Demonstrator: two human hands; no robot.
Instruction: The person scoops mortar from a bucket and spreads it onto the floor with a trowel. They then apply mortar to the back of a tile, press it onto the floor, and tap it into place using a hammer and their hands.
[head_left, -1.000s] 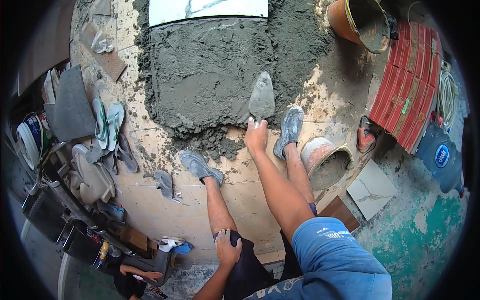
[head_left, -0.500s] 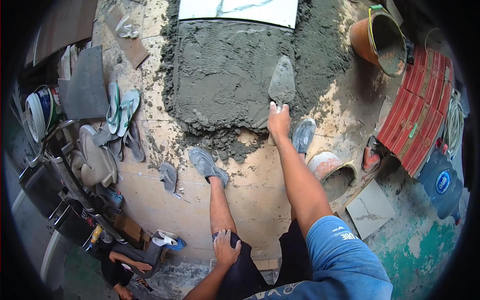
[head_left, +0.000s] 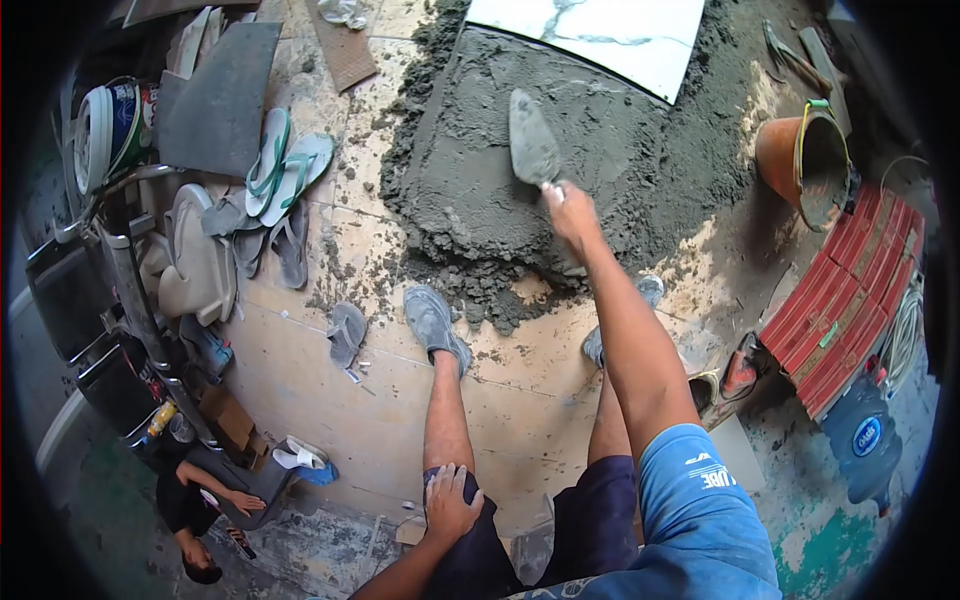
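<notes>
My right hand (head_left: 572, 215) is closed round the handle of a pointed trowel (head_left: 533, 138), whose grey blade lies over a bed of wet mortar (head_left: 460, 150). The mortar has a fairly flat top and crumbly lower and side edges. A white tile with grey veins (head_left: 600, 35) rests along the top edge of the bed. Spread over my knee, my left hand (head_left: 452, 500) holds nothing.
An orange bucket (head_left: 780, 155) stands at upper right, above red stacked boxes (head_left: 850, 290) and a blue water bottle (head_left: 865, 440). Slippers (head_left: 302, 172) and a leaning dark board (head_left: 222, 100) are at left. Another person (head_left: 190, 510) is at lower left.
The trowel and my right hand have moved up and left over the mortar. The camera view has turned and shifted, so the surroundings appear tilted. My left hand stays on my knee.
</notes>
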